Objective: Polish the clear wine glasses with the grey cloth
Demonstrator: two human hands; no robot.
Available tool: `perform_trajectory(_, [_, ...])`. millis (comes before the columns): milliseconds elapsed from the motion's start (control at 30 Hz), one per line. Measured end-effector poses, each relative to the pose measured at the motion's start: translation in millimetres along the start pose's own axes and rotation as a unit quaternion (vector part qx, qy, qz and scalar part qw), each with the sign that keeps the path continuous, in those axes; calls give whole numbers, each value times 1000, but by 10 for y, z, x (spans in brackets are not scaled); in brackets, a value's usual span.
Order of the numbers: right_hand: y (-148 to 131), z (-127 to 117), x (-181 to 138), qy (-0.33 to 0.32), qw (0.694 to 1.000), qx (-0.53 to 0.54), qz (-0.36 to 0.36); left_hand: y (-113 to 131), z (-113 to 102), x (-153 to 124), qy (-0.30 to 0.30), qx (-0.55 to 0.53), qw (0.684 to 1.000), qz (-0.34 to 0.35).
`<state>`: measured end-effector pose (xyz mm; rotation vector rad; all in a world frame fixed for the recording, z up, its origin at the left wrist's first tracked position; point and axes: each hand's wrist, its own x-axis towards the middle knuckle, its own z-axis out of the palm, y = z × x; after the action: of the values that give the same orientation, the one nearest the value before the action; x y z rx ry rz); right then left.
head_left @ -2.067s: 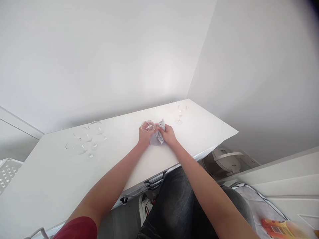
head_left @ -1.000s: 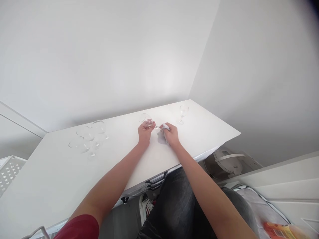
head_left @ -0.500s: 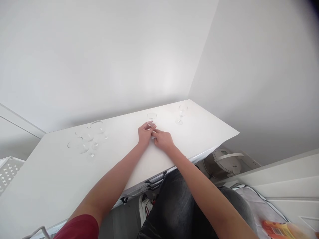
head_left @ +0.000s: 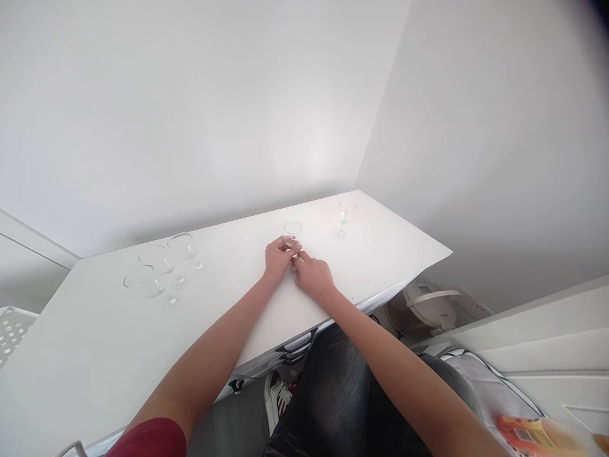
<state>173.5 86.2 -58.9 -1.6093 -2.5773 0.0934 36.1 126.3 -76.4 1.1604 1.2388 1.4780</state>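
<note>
A small clear stemmed glass (head_left: pixel 293 230) is held near the middle of the white tabletop, its rim facing up and away from me. My left hand (head_left: pixel 278 259) is closed around the lower bowl with thumb and fingers. My right hand (head_left: pixel 314 275) has its fingers pinched at the stem or foot, just below the left thumb. Fingers hide most of the stem and foot. One more stemmed glass (head_left: pixel 343 219) stands upright to the right. On the left, three stemmed glasses stand close together: a near one (head_left: pixel 147 285), a middle one (head_left: pixel 165 263) and a far one (head_left: pixel 184 246).
The white table (head_left: pixel 228 298) meets a pale wall at the back. Dark drawer handles (head_left: pixel 297 346) show under its front edge. A white lidded appliance (head_left: pixel 431 304) is on the floor at right, beside a white cabinet edge. An orange packet (head_left: pixel 528 435) lies at lower right.
The held glass and both hands have shifted slightly toward me. My right hand has turned a little, its fingers now pointing more upward at the stem. The view has shifted slightly.
</note>
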Motion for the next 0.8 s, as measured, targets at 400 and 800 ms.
perform_trajectory(400, [434,-6,-294,-19,996,-28,82,50,28,-36,-3,72,997,33])
perform_trajectory(800, [1742,-142,-435,10,970,-42,241,22,48,-13,23,56,998,-2])
